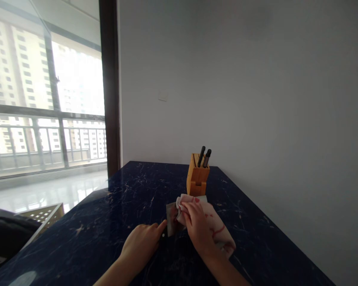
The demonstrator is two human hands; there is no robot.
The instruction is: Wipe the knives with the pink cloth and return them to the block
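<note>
- Plainly, the left hand (143, 239) is closed round the dark handle (164, 232) of a knife (171, 222), over the near middle of the table (149, 184).
- The knife's broad blade lies to the right of that hand, partly hidden by a cloth (217, 228).
- The right hand (195, 222) grips the cloth, fingers bent over a bunched part of it at the blade.
- The cloth is pale with red marks; it spreads out to the right of the right hand.
- Just beyond the cloth, a wooden block (193, 178) stands upright, two dark grips (201, 156) sticking up from its top.
- The table is dark blue with pale veins, its far edge near a plain wall (241, 87).
- A switch (162, 95) sits on the wall, left of the block.
- Far left, a window (77, 91) shows a railing (85, 128) and tall buildings (28, 65).
</note>
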